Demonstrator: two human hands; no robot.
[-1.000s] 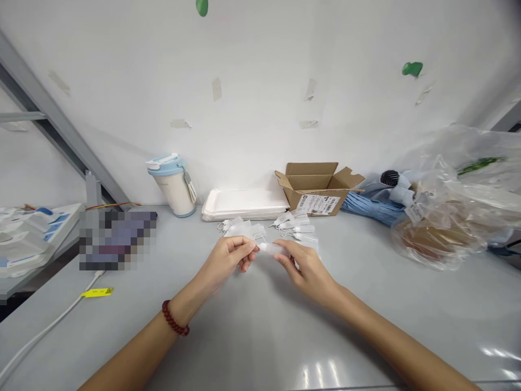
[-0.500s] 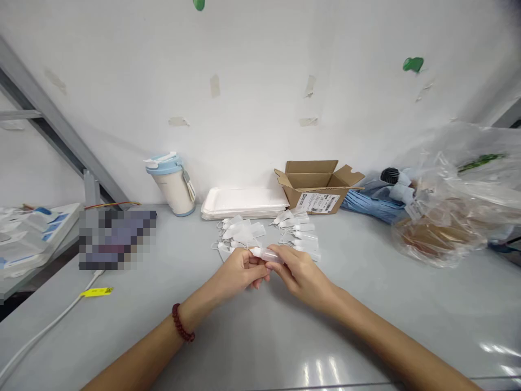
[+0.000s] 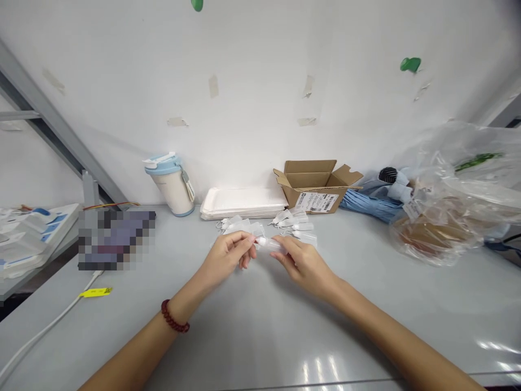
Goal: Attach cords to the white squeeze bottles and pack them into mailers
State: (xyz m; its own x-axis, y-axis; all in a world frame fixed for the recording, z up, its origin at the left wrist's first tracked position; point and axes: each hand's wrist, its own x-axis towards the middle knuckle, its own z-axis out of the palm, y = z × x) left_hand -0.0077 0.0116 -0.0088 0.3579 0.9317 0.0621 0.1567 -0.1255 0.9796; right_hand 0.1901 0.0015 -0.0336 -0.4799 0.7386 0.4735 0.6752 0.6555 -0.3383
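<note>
Between my hands is a small translucent plastic squeeze bottle (image 3: 272, 245) with a white cap, lying nearly sideways. My right hand (image 3: 304, 263) grips its clear body from the right. At the capped end, my left hand (image 3: 228, 255) pinches the thin tip between thumb and forefinger, its other fingers curled below. Just beyond my hands, similar bottles with white caps and thin looped tips lie in a left pile (image 3: 235, 224) and a right pile (image 3: 293, 220). My hands hide part of both piles.
Behind the piles are a stack of white padded envelopes (image 3: 244, 202) and an open cardboard box (image 3: 311, 187). A tumbler (image 3: 173, 190) stands left of them. A blurred-out device (image 3: 118, 241) with a white cable (image 3: 52, 323) lies at left. Plastic bags (image 3: 443, 222) sit at right.
My left hand has shifted left and slightly up, from beside the bottle's body to its tip. The bottle and my right hand have risen slightly.
</note>
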